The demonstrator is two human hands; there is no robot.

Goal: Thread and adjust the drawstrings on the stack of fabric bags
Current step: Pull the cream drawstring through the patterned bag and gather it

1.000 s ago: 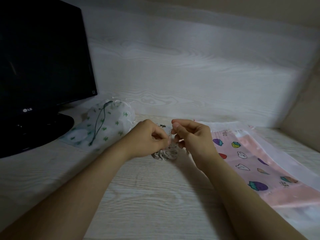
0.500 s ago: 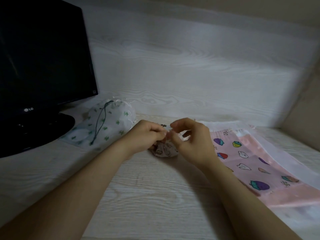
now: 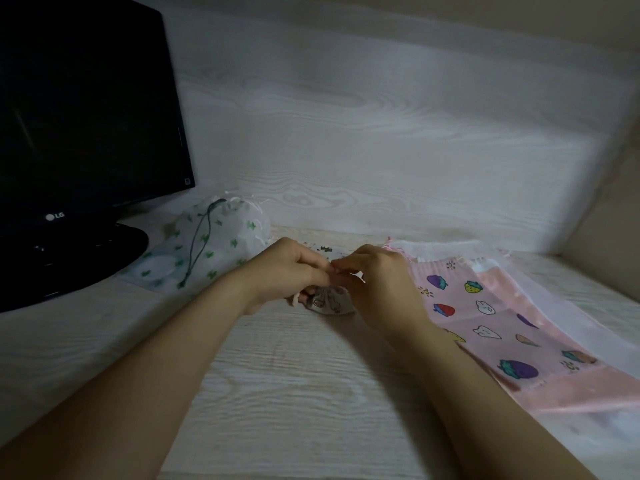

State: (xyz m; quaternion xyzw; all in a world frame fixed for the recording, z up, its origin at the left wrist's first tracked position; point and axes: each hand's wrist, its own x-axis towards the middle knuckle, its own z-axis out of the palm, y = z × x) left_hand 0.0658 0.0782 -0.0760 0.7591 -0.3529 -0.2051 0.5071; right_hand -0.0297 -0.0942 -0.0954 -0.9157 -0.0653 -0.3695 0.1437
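A small grey printed fabric bag (image 3: 329,303) lies bunched on the desk between my hands. My left hand (image 3: 289,271) and my right hand (image 3: 377,282) meet fingertip to fingertip just above it, both with curled fingers pinching at the bag's gathered top and its thin drawstring. The string itself is mostly hidden by my fingers. A pale end of cord shows under my left hand. To the right lies a pink bag with fruit prints (image 3: 485,317) on top of other flat bags.
A white bag with green prints and a dark green drawstring (image 3: 207,244) sits at the left, beside the black monitor (image 3: 86,133) and its stand. A wooden back panel (image 3: 346,133) closes the desk behind. A flat printed piece (image 3: 323,249) lies behind my hands.
Both hands have dropped lower toward the desk and drawn closer together. The grey bag has gone from hanging under my fingers to resting bunched on the desk.
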